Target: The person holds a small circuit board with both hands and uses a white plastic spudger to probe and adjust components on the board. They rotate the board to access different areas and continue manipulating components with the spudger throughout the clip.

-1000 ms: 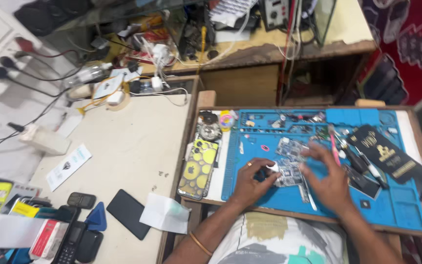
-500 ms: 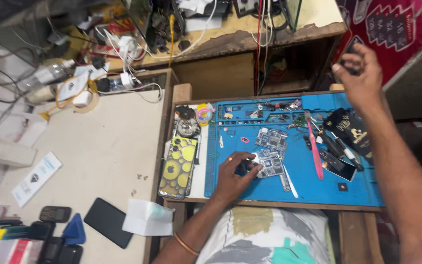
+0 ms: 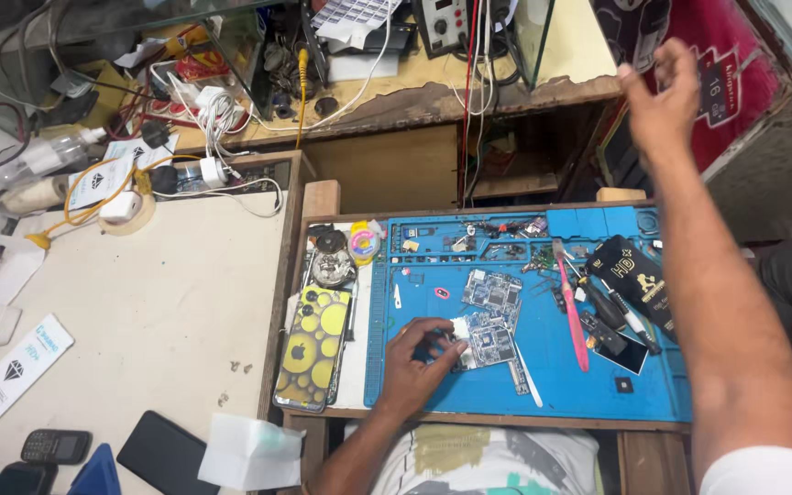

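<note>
The left hand (image 3: 417,362) has its fingertips (image 3: 440,346) curled down onto a small white piece at the edge of a circuit board (image 3: 490,342), pinching that edge against the blue mat (image 3: 543,367). The board lies near the mat's middle, with a second board (image 3: 491,291) just above it and touching it. A white stick (image 3: 528,374) lies just right of the held board, and a pink tool (image 3: 572,307) farther right, both on the mat.

The right hand (image 3: 666,96) is raised well away, above the back of the desk near a red patterned cloth (image 3: 735,64); its fingers are loosely spread and hold nothing.

Left of the mat lies a phone case (image 3: 312,346), yellow with dark rings. Above it sit a round metal part (image 3: 331,266) and a round pink and yellow disc (image 3: 363,244). At the mat's right edge rests a black oblong packet (image 3: 632,275) with gold print. On the pale table (image 3: 139,302) to the left lie a long white label (image 3: 13,371) with a dark diamond mark, a black phone (image 3: 165,451) and a white tissue (image 3: 249,451).
</note>
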